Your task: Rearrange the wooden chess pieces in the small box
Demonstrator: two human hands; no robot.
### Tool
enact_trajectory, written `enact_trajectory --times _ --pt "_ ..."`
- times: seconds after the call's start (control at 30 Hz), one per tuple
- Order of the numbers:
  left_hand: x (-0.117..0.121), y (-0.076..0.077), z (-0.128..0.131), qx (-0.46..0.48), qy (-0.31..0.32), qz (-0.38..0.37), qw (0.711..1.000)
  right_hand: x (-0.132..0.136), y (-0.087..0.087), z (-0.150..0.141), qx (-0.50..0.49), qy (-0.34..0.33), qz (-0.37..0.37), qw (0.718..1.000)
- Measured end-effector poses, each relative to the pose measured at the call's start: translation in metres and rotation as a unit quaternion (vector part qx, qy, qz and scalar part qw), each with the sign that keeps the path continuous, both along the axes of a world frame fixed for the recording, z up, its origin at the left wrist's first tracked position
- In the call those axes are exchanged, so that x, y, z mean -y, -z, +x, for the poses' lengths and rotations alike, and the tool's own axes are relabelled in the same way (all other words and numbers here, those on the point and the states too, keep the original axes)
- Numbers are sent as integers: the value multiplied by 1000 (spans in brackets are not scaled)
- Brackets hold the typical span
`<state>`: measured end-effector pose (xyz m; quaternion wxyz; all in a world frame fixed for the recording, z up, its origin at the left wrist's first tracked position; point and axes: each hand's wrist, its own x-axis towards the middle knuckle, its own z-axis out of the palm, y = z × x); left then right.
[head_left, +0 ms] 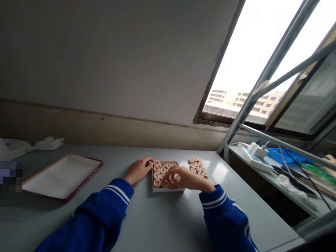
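Observation:
A shallow box (168,190) stands on the desk, holding rows of round wooden Chinese chess pieces (157,175) with red and dark characters. My left hand (139,170) rests on the desk at the box's left side, thumb and forefinger apart near its upper left corner, holding nothing. My right hand (184,177) reaches over the box from the right. Its fingers are bent down and closed on a chess piece (165,184) near the front row. Part of the box and several pieces are hidden under that hand. More loose chess pieces (199,166) lie grouped on the desk to the right.
A box lid (64,176), white inside with a dark red edge, lies upturned at the left. A metal frame (234,124) rises at the right, beside a shelf with a power strip (255,158) and a blue tray (285,156). A wall and window stand behind the desk.

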<state>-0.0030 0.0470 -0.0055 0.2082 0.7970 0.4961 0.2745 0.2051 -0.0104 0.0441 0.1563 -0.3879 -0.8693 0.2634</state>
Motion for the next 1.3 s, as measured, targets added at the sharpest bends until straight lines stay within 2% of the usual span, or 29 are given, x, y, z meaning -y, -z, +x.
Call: enact_trajectory --times 0.2,0.37,0.43,0.57,0.73,0.83,0.97,1.17,1.3 --pt "-2 2 0 0 -2 2 1000 1 6 -12 -25 31 5 999" --pt "-2 1 0 -9 -4 -2 1000 -2 5 -11 -28 20 34 999" --pt "-1 0 0 -7 -4 -7 1000 -3 2 -3 -17 50 46 998" --pt "0 -1 0 -3 -8 -16 1000 0 -6 31 -9 154 68 986" --pt "0 -1 0 -7 -11 -20 1000 3 -3 68 4 251 25 968" --pt "0 -1 0 -9 -11 -20 1000 1 4 72 44 249 23 967" --pt "1 -2 0 -20 -13 -17 1000 -2 7 71 69 230 57 969" --pt "0 -2 0 -15 -7 -13 1000 -1 9 79 90 252 78 960" --pt "-1 -1 0 -14 -11 -13 1000 -5 9 62 69 230 100 965"
